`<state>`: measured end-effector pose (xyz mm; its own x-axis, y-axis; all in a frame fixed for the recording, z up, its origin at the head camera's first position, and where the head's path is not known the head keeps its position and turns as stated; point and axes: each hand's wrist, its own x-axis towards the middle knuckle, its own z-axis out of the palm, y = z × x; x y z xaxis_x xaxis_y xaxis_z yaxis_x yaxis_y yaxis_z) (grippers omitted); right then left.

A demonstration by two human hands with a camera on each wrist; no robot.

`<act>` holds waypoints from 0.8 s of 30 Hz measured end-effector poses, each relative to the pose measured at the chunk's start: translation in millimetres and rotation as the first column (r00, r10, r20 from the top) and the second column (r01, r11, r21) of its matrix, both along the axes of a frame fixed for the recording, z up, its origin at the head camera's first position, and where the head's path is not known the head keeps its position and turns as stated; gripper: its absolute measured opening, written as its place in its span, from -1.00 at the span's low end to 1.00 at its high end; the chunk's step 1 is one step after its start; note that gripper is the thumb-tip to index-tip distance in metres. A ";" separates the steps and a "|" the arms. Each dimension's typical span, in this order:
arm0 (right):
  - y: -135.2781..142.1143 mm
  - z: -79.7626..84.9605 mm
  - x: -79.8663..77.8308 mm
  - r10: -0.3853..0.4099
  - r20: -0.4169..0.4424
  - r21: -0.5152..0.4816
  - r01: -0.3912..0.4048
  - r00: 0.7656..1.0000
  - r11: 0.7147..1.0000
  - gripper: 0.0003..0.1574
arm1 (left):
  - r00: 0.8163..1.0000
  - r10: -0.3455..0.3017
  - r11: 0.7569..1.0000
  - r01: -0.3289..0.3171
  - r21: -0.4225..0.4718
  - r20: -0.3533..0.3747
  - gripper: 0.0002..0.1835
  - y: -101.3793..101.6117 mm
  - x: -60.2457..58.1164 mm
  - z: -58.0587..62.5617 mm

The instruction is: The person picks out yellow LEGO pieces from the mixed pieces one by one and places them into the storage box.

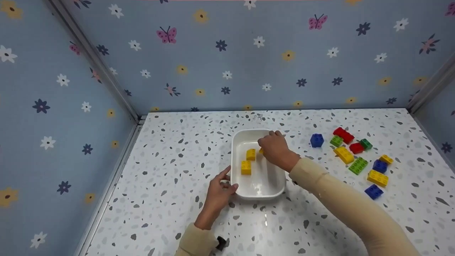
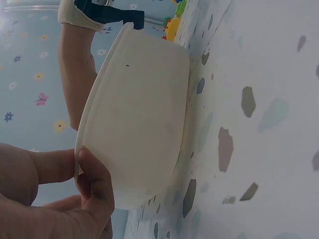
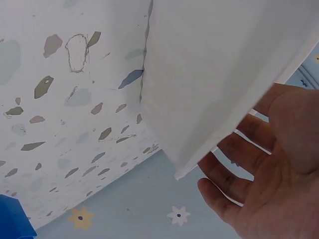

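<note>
A white plastic tub (image 1: 257, 186) stands on the speckled table, with two yellow toy bricks (image 1: 246, 167) lying inside toward its left. At the tub's left side my left hand (image 1: 219, 193) pinches the rim, thumb and fingers on either side of it, as the left wrist view confirms. My right hand (image 1: 275, 147) reaches over the right wall into the tub. A bit of another yellow brick (image 1: 261, 151) shows by its fingertips, gripped there; the rest is hidden by the hand. In the right wrist view the tub's outer wall (image 3: 214, 59) hides the fingertips.
Right of the tub lie loose toy bricks: a blue brick (image 1: 317, 140) nearest, then red (image 1: 343, 135), green (image 1: 358, 165), yellow (image 1: 378, 178) and more blue (image 1: 374, 192) ones. Patterned panels (image 1: 256, 64) border the table behind and at the sides.
</note>
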<state>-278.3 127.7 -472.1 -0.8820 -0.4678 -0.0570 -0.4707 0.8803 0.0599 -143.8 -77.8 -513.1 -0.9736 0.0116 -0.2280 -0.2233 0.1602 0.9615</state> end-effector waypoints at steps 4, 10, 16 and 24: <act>-0.9 0.1 -2.3 -0.007 0.012 0.014 0.007 1.000 1.000 -0.80 | 1.000 0.008 1.000 -0.008 -0.006 0.013 -0.24 0.3 -1.2 0.6; -2.4 -1.4 -4.1 -0.012 0.026 0.026 0.011 1.000 1.000 -0.78 | 0.999 0.017 1.000 -0.016 -0.018 0.029 -0.24 0.9 -1.5 0.9; -4.3 -3.0 -5.0 -0.022 0.038 0.027 0.021 0.999 0.999 -0.75 | 1.000 0.005 1.000 -0.005 0.001 -0.010 -0.22 -0.1 0.2 -0.3; -5.5 -6.7 -7.9 -0.039 0.053 0.071 0.035 0.998 0.997 -0.71 | 1.000 -0.002 1.000 0.002 0.008 -0.017 -0.22 0.1 1.2 1.7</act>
